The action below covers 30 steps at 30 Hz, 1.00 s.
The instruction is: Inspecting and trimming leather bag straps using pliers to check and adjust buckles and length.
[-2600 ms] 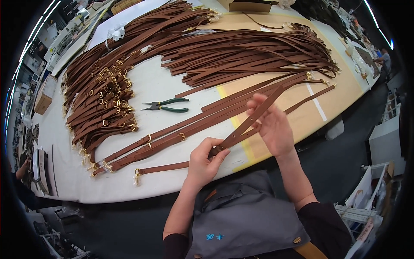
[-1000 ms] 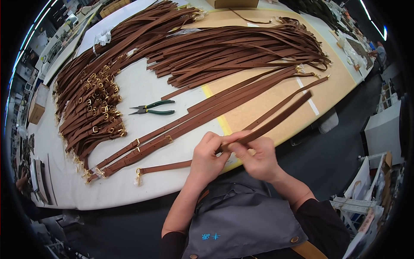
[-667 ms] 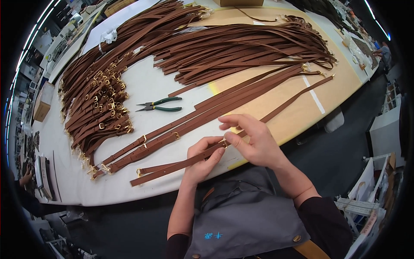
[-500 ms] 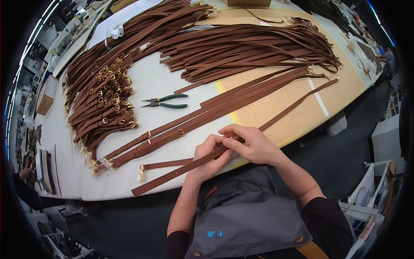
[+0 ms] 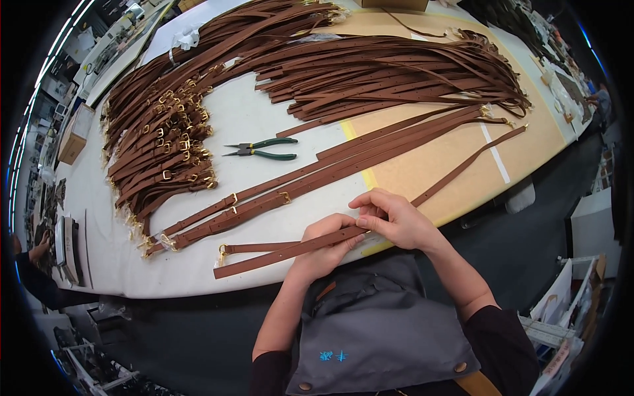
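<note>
My left hand (image 5: 322, 251) is closed round a brown leather strap (image 5: 281, 253) at the table's near edge. The strap's flat, punched end reaches out to the left past my fingers. A thinner strap length with a gold ring and a plastic-wrapped clasp (image 5: 222, 253) lies just behind it and runs into the same hand. My right hand (image 5: 396, 223) pinches the strap beside the left, thumb against index finger. A small gold glint, perhaps a buckle, shows under the right fingers, mostly hidden. Beyond this hand a strap length (image 5: 449, 175) runs to the far right.
Green-handled pliers (image 5: 264, 149) lie mid-table. Several buckled straps (image 5: 257, 206) stretch across in front of me. Bundles of buckled straps (image 5: 162, 152) are heaped at left, with a pile of plain straps (image 5: 396, 72) at the back. A cardboard box (image 5: 77, 135) stands at far left.
The strap's free left end has swung away from me, nearer the clasp piece. A gold glint now shows under the right fingers. Both hands keep hold, and the view has shifted slightly.
</note>
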Motion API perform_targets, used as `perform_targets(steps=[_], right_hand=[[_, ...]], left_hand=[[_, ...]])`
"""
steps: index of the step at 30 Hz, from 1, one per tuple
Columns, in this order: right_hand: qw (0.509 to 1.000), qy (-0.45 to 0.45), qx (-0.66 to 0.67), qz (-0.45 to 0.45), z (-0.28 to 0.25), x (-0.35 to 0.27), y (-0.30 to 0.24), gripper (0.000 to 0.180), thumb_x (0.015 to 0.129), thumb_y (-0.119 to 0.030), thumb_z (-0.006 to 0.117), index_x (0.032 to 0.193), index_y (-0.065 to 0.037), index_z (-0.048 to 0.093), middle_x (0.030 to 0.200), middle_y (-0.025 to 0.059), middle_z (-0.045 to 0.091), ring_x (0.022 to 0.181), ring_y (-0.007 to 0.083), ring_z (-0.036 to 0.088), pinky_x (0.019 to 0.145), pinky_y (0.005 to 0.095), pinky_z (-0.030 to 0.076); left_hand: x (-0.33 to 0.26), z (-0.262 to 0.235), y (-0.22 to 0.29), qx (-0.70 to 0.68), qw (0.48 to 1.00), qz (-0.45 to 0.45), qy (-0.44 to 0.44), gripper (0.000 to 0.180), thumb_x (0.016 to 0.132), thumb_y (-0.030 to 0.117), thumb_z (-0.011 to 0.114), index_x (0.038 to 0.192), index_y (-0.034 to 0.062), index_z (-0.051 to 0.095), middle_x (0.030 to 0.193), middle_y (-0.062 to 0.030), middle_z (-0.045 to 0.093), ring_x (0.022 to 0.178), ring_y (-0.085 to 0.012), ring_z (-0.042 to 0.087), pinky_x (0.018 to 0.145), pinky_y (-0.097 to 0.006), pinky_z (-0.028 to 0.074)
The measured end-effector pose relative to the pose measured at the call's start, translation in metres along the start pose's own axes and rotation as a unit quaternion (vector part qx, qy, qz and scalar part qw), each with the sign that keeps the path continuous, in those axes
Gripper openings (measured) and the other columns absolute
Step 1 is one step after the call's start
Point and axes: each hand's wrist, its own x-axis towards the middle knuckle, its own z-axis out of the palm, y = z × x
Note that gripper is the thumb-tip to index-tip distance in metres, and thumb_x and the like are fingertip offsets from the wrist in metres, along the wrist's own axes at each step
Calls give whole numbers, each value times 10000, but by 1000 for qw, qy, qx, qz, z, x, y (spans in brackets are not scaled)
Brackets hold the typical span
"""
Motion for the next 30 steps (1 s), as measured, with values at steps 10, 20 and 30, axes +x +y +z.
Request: perform_targets(steps=[10,20,30], right_hand=[[936,-150,-165,-273,114,17,-74,386,981,-385,661,1149,-38,635,956,175,716,908,400,700,831,511,535],[941,-92,-308,-107,19,18,-91,218,1007,-274,616,996,-60,658,868,156,699,803,395,689,706,466,555],[938,-42,-344,-33,-18,-17,-40,236,991,-238,614,885,-31,650,745,190,678,750,417,680,680,505,531]], left_hand=[[-5,11,18,89,991,-87,-53,303,871,109,762,1158,38,697,1050,-102,736,956,-175,699,888,-332,548],[-13,10,-8,23,999,23,-2,243,975,228,685,1100,21,658,1001,-109,722,919,-184,697,803,-298,542],[-5,13,-2,5,999,22,24,220,865,33,806,1029,-6,666,833,-54,692,706,-89,614,664,-256,517]])
